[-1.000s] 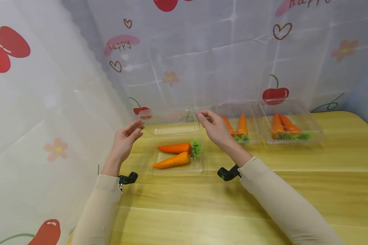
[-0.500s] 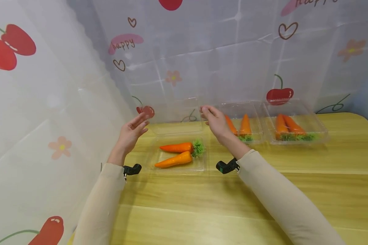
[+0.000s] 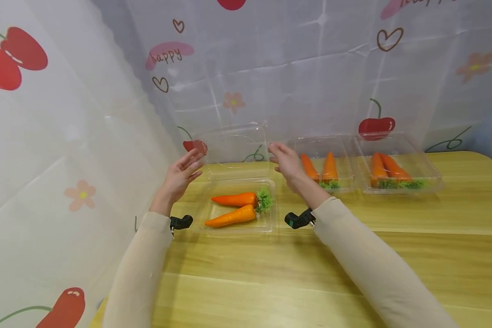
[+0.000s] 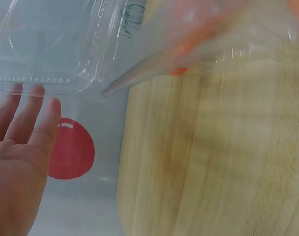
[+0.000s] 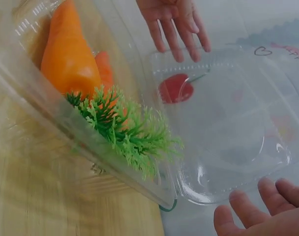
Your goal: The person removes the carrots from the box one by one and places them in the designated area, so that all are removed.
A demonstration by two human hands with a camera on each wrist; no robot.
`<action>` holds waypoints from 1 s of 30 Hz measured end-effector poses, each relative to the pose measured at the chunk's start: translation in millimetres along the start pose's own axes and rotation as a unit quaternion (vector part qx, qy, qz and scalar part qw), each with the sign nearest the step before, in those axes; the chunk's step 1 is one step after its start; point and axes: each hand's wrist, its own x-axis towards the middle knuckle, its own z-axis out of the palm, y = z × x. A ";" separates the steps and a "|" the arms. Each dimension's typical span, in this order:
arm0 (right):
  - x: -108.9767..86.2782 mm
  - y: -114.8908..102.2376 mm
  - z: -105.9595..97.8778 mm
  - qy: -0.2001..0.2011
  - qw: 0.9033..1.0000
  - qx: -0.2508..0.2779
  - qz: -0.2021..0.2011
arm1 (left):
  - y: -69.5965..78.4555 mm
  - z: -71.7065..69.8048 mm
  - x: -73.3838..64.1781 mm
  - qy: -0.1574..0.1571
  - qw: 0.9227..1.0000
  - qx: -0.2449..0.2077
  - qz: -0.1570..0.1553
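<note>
A clear plastic clamshell box (image 3: 201, 230) stands at the left of the table, its lid (image 3: 235, 150) raised nearly upright at the back. Two toy carrots, one orange-red (image 3: 233, 199) and one lighter orange (image 3: 231, 216), lie in its base with green tops to the right. My left hand (image 3: 177, 177) is at the lid's left edge, fingers extended. At the right edge, my right hand (image 3: 289, 164) has relaxed, slightly bent fingers (image 5: 247, 211). Both hands' fingertips are very near the lid; I cannot tell whether they touch it.
Two more clear boxes, a middle one (image 3: 346, 171) and a right one (image 3: 432, 175), stand along the table's back, each holding toy carrots. A printed sheet (image 3: 291, 82) hangs close behind. Another sheet (image 3: 86, 150) borders the table's left side.
The lid has swung from leaning back to nearly upright. My left hand has risen and shifted right with it; my right hand has moved slightly right and up. The carrots stay in the base.
</note>
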 end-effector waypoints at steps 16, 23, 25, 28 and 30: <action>9.2 9.6 12.9 0.009 0.999 -0.003 0.032 | -6.2 -10.3 1.1 -0.071 0.996 -0.020 -0.045; 12.2 15.8 14.9 0.013 0.998 -0.008 0.056 | -12.4 -13.8 1.5 -0.089 0.993 -0.040 -0.067; 13.7 18.3 16.2 0.017 0.998 -0.007 0.066 | -15.3 -14.0 1.8 -0.088 0.992 -0.046 -0.073; 14.1 21.9 18.6 0.023 0.996 -0.009 0.081 | -19.9 -14.0 2.3 -0.092 0.992 -0.050 -0.075; 14.0 24.2 20.4 0.024 0.996 -0.014 0.086 | -22.9 -13.8 2.5 -0.095 0.991 -0.052 -0.076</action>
